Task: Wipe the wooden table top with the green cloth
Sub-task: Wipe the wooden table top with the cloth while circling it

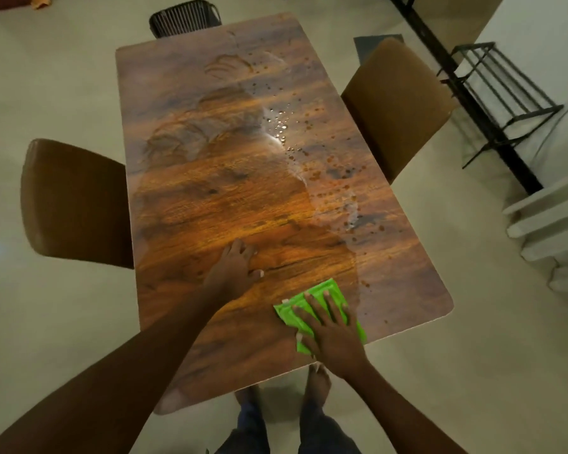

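The wooden table top (230, 198) fills the middle of the view, its long side running away from me. Water drops and a wet streak (292, 152) lie along its right half; smeared wipe marks show on the left half. The green cloth (309, 299) lies flat near the table's near right corner. My right hand (332, 329) presses flat on the cloth, fingers spread. My left hand (233, 270) rests flat on the bare wood to the left of the cloth, holding nothing.
A brown chair (76, 204) stands at the table's left side, another brown chair (394, 103) at the right, and a dark slatted chair (184, 18) at the far end. A black metal rack (502, 103) stands at right. My bare feet (318, 385) show below the near edge.
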